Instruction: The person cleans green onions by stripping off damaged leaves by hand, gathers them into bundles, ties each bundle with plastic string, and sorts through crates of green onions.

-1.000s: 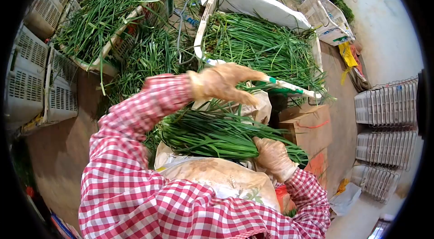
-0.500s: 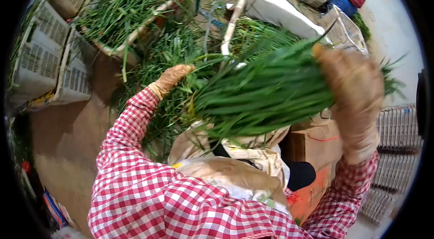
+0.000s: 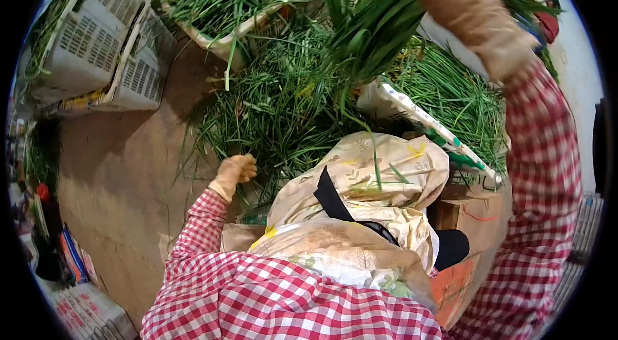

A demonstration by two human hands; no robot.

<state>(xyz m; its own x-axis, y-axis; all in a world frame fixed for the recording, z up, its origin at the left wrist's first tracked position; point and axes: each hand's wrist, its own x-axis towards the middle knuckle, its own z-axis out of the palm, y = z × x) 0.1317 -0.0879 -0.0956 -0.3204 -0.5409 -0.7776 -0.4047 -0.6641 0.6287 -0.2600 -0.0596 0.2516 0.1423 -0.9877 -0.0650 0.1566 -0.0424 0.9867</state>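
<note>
My right hand [image 3: 467,12], in a tan glove, is raised at the upper right. Its fingers are wrapped round a bunch of chives [image 3: 380,31], whose long leaves hang down and to the left, with more sticking out past the hand on the right. Low on the left, my gloved left hand [image 3: 234,174] is curled closed, with nothing visible in it, beside the edge of a heap of loose green leaves [image 3: 283,102]. Over my lap lies a cream patterned apron [image 3: 360,160] with a few stray leaves on it.
A white crate [image 3: 438,121] full of leaves stands right of the heap, and another filled crate [image 3: 222,44] is behind it. Slotted crates [image 3: 90,37] line the left. A cardboard box [image 3: 476,211] is by my right knee. At far right, another person's red sleeve [image 3: 548,26] shows.
My right hand has gone up and away with the chives, which now hang leaf-down over the heap. My left hand has drawn back lower, apart from the bunch. The view has shifted.
</note>
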